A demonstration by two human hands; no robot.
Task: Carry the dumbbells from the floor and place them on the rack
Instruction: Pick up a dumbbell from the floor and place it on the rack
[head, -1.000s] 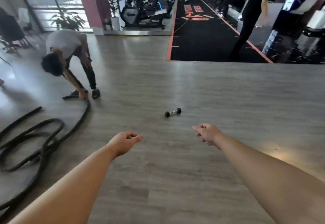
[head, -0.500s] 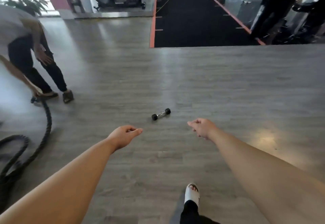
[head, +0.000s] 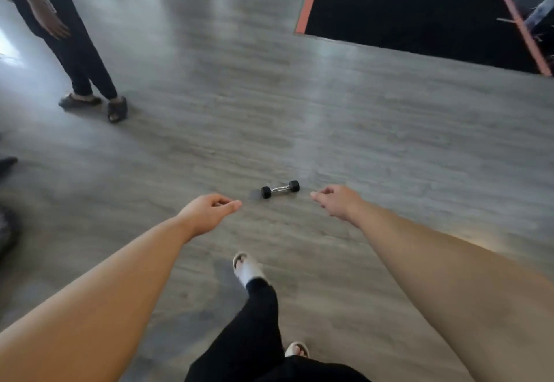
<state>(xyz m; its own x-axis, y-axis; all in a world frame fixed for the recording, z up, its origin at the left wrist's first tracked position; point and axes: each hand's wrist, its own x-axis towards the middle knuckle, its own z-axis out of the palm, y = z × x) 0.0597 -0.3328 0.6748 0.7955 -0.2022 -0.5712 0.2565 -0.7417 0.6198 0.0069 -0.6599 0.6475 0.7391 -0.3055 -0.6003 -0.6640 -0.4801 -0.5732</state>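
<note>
A small dumbbell with black hexagonal ends and a shiny metal handle lies on the grey wood-pattern floor, straight ahead of me. My left hand reaches forward just left of it, fingers loosely curled, holding nothing. My right hand reaches out just right of it, fingers loosely bent, also holding nothing. Neither hand touches the dumbbell. No rack is in view.
Another person's legs in dark trousers and sandals stand at the upper left. A black mat with an orange border covers the floor at the upper right. A thick black rope shows at the left edge. My sandalled feet are below.
I have walked closer to the dumbbell and the view has tilted down. The dumbbell now sits between my outstretched hands. The other person has straightened up at the left.
</note>
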